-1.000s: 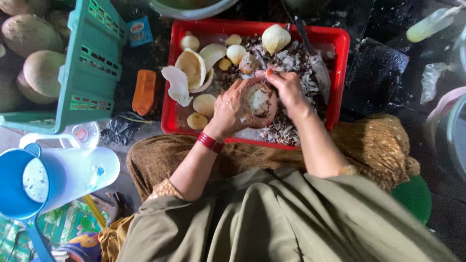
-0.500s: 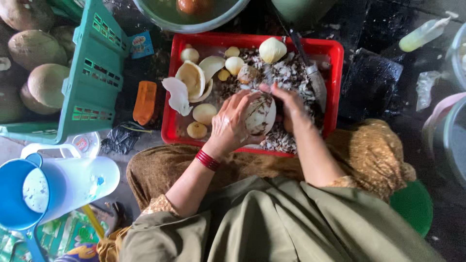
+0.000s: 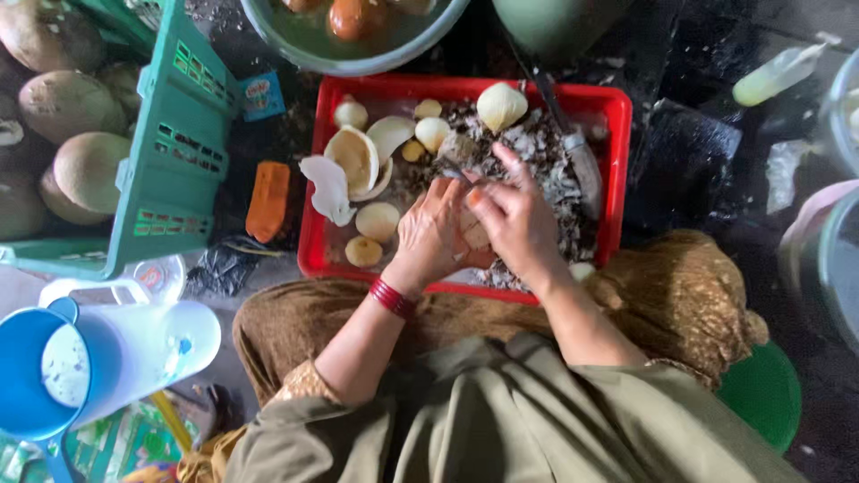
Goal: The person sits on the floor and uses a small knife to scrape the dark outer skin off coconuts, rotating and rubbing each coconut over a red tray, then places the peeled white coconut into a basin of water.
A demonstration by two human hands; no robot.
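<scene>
Both my hands work over a red plastic tray (image 3: 617, 116). My left hand (image 3: 429, 234) cups a pale, peeled coconut piece (image 3: 472, 234) from the left. My right hand (image 3: 521, 224) closes over the same piece from the right and hides most of it. I cannot tell whether the right hand also holds a small tool. Brown-and-white shavings (image 3: 546, 148) cover the tray's right half. Peeled white pieces (image 3: 501, 105) and coconut halves (image 3: 356, 159) lie in its left and far parts. A red bangle (image 3: 391, 298) sits on my left wrist.
A knife (image 3: 582, 161) rests in the tray at the right. A green crate (image 3: 174, 152) with brown coconuts (image 3: 85, 170) stands at the left. A basin of water (image 3: 358, 31) is beyond the tray, a white jug (image 3: 143, 353) and blue scoop (image 3: 36, 376) at the lower left.
My right hand has slid over the top of the coconut piece, which showed its white face a second ago and is now mostly covered. The view has shifted slightly.
</scene>
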